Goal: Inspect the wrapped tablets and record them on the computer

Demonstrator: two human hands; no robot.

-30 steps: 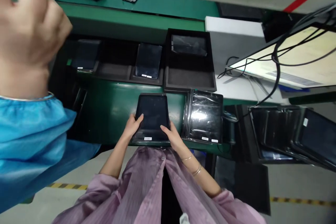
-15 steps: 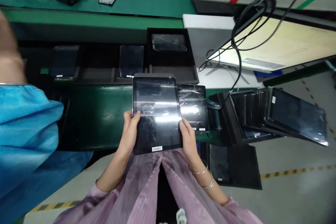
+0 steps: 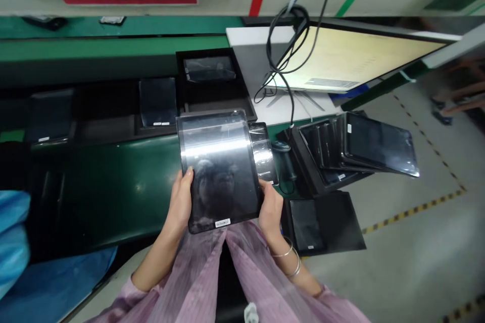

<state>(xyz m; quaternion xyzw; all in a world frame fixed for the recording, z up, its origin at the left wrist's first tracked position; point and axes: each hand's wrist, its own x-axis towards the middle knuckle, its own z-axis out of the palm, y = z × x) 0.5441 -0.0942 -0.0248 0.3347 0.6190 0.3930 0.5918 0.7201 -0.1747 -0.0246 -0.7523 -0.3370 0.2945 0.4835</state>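
A dark glossy tablet (image 3: 222,176) with a small white label at its lower edge is held up in front of my body. My left hand (image 3: 181,199) grips its left edge, thumb on the front. On the opposite edge, my right hand (image 3: 271,209) has hold of it low down; the fingers beneath are hidden. Partly behind this tablet, another film-wrapped tablet (image 3: 264,154) lies on the green bench (image 3: 113,186).
Black trays (image 3: 242,93) with tablets line the back. A scanner (image 3: 284,159), stacked tablets (image 3: 379,144) and an open black case (image 3: 341,222) are at the right. A monitor (image 3: 352,55) stands behind, cables hanging before it. A co-worker's blue clothing (image 3: 13,242) shows at left.
The view has turned to the right, so the bench things sit further left. The held tablet is tilted slightly differently, covering more of the wrapped one. The co-worker's arm has left the view.
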